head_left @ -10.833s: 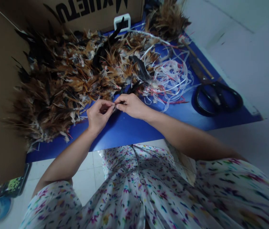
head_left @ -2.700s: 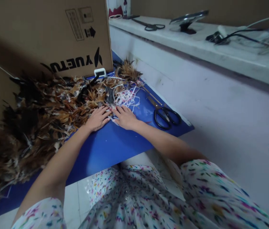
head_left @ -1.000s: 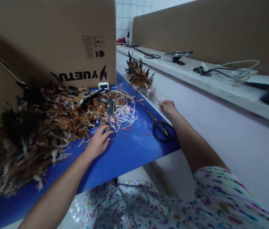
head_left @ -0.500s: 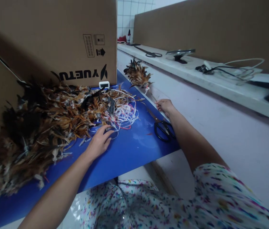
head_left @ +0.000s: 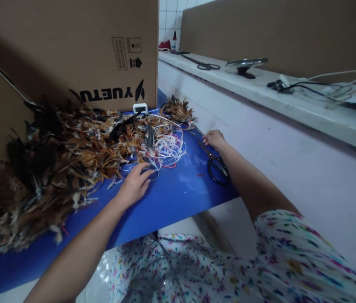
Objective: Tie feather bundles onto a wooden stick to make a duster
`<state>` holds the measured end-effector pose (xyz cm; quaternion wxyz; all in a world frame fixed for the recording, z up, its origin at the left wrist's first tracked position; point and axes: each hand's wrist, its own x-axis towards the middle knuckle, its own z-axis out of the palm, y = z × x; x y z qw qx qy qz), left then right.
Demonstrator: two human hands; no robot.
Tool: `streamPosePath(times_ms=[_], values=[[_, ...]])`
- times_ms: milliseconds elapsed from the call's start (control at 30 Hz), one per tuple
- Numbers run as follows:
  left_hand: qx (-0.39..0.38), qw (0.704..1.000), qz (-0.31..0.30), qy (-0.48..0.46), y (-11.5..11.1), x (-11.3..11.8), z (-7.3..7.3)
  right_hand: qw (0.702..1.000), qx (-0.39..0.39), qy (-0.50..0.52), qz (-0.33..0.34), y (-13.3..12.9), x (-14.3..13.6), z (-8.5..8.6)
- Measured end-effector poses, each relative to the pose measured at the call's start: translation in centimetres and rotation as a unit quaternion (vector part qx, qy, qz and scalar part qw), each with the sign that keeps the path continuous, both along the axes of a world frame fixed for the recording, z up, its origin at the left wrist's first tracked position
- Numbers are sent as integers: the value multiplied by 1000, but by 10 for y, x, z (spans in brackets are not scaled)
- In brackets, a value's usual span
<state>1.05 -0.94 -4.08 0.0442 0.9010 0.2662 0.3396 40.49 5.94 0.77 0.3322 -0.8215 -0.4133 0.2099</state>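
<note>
On the blue table top, my left hand [head_left: 134,185] rests with its fingers loosely bent and apart, beside a tangle of white and pink plastic string [head_left: 169,150]. A loop of that string passes close to its fingertips. To the right, my right hand [head_left: 213,139] is closed in a pinch near the wall. A thin strand, stick or string I cannot tell, runs from its fingertips toward a brown and black feather bunch [head_left: 178,110] lying at the table's far end. Scissors with black handles [head_left: 218,170] lie just below my right hand, partly behind the forearm.
A heap of brown and black feather bunches [head_left: 70,151] covers the table's left side. Behind it stands a large cardboard box [head_left: 70,50], with a small white device [head_left: 140,108] at its base. The white ledge [head_left: 279,90] on the right carries scissors [head_left: 208,66], a stand and cables [head_left: 320,88].
The feather bunch beyond my right hand has dropped from a raised position against the wall to the table. My right hand shifted slightly; my left hand stayed nearly in place.
</note>
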Motion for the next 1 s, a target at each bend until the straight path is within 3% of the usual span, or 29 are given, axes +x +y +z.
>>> streamPosePath(times_ms=[233, 333, 433, 667, 833, 1000], values=[[22, 1000, -6, 16, 0, 0, 2, 981, -75, -178, 22, -9, -4, 7], [13, 1000, -6, 27, 1, 0, 2, 954, -110, -272, 57, -16, -15, 14], [4, 999, -12, 36, 1, 0, 3, 921, -81, -367, 103, -27, -34, 20], [-17, 999, 1, 51, 2, 0, 3, 913, -5, -274, 301, -56, -99, 14], [-18, 997, 21, 67, 5, -2, 2, 899, -47, -307, 308, -54, -131, 7], [-35, 996, 44, 76, 9, -3, 1, 888, -75, -313, 328, -44, -148, 12]])
